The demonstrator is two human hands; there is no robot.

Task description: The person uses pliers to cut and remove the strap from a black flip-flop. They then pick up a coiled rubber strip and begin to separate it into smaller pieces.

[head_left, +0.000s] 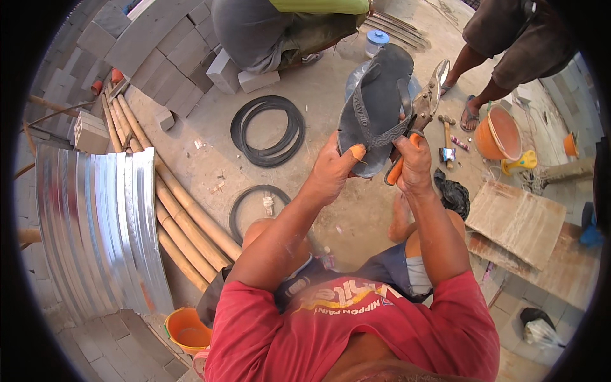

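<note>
In the upper middle of the frame, we hold one sandal point(386, 79) up before us. Both our forearms rise from the lower part and lean inward, elbows bent. Our left hand point(337, 164) grasps the near end of the sole, the thumb lying on top. Our right hand point(415, 164) is closed around the orange handles of one pair of pliers point(424, 105), just beside the strap — whether the tool bites the strap, we cannot tell. We count two black coils point(267, 159) at centre left, one hammer point(447, 137) at the right, and two big orange buckets point(486, 141), at right and lower left. The sandal looks dark grey — flat, with a V-shaped strap that carries raised letters.
</note>
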